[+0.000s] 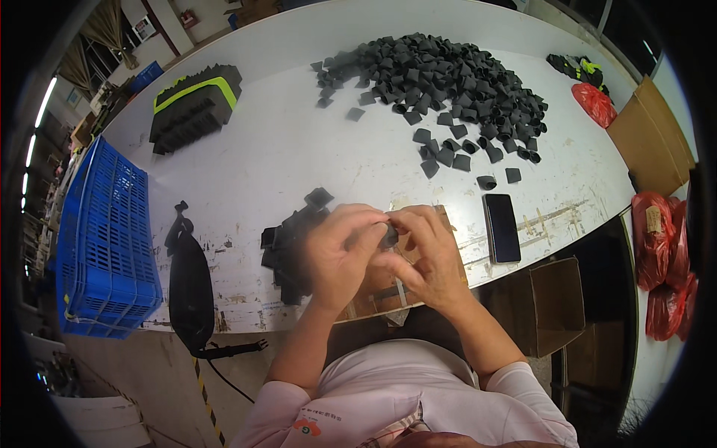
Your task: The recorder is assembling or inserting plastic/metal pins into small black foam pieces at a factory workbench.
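Near the table's front edge, my left hand (340, 254) and my right hand (424, 257) meet with fingers pinched around a small black sleeve-like piece (388, 236). Part of that piece is hidden by the fingers. Beneath them lies a brown wooden board (382, 297). Beside my left hand is a heap of flat black pieces (280, 243), partly covered by that hand. Farther off, a large pile of short black tube-like pieces (455, 82) spreads over the white table (284, 142), with a few lying loose at its near side.
A dark phone (502, 228) lies right of my right hand. At the left stand a blue plastic crate (112, 243) and a long black bag (191, 280). Behind them is a black stack with a yellow-green band (196, 108). Red plastic bags (652, 239) and cardboard boxes (556, 306) are at the right.
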Demonstrator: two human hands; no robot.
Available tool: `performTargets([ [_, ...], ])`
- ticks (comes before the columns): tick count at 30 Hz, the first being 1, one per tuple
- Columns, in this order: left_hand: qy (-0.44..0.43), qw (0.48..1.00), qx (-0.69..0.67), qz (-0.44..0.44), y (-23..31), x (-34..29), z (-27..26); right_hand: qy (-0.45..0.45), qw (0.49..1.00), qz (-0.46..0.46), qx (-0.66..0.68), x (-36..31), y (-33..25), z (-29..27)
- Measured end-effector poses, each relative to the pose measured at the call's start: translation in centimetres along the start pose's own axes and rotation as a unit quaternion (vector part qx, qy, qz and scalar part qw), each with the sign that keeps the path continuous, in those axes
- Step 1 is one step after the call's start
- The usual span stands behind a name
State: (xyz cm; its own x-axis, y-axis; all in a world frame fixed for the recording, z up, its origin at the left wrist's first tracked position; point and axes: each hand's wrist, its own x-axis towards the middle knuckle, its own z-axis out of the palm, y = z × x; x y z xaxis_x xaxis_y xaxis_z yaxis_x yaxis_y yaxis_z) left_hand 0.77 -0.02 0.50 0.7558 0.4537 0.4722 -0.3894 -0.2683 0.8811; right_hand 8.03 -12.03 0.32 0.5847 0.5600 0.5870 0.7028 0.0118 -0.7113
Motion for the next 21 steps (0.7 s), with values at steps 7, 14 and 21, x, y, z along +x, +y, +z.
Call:
performTargets([
  [7, 0.182, 0.912, -0.347, -0.119, -0.1, -0.4, 0.4, 0.040, 0.994, -0.066, -0.078, 0.9, -0.5, 0.7],
  [14, 0.207, 0.941, -0.242, -0.111, -1.4, -2.1, 0.3, 0.021, 0.979, -0.156, -0.129, 1.2, -0.1, 0.3],
  [21, 0.119, 0.979, -0.133, -0.103, -0.5, -1.6, -0.3, 0.019, 0.985, -0.155, -0.069, 0.6, 1.6, 0.6],
])
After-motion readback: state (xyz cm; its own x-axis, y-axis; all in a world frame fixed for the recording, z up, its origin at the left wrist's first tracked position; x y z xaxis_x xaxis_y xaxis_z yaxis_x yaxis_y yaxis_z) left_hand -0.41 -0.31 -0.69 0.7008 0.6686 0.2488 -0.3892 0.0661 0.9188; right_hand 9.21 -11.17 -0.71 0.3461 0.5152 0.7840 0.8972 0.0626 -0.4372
